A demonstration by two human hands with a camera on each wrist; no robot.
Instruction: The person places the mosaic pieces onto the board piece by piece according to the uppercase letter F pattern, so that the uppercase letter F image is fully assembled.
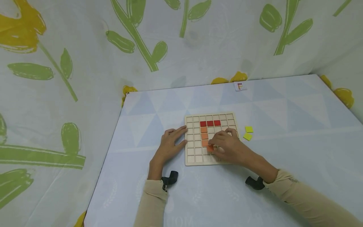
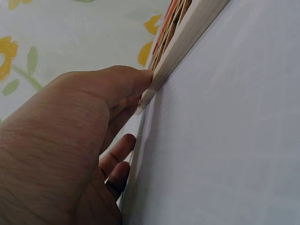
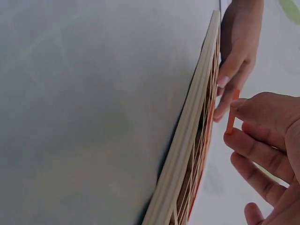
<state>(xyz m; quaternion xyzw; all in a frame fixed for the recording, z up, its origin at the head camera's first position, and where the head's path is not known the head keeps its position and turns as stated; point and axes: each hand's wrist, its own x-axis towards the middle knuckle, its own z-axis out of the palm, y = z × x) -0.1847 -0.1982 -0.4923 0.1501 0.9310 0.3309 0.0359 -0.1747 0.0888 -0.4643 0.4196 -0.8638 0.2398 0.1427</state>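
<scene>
A wooden grid board [image 1: 190, 160] lies flat on the table, with three red tiles [image 1: 210, 123] in a row and three orange tiles [image 1: 204, 136] in a column under the leftmost red one. Between thumb and fingertip my right hand [image 1: 231, 147] pinches another orange tile [image 3: 233, 112], just below that column and above the board. My left hand [image 1: 169, 145] touches the board's left edge with thumb and fingertips, its fingers fairly straight. In the left wrist view, the thumb [image 2: 126, 79] meets the board's side.
Two yellow tiles [image 1: 248, 129] lie right of the board. A small card [image 1: 240, 86] with a coloured grid pattern is at the table's far edge. A floral cloth [image 1: 198, 56] hangs behind the table [image 1: 136, 170]. Black wrist devices [image 1: 170, 178] sit by both wrists.
</scene>
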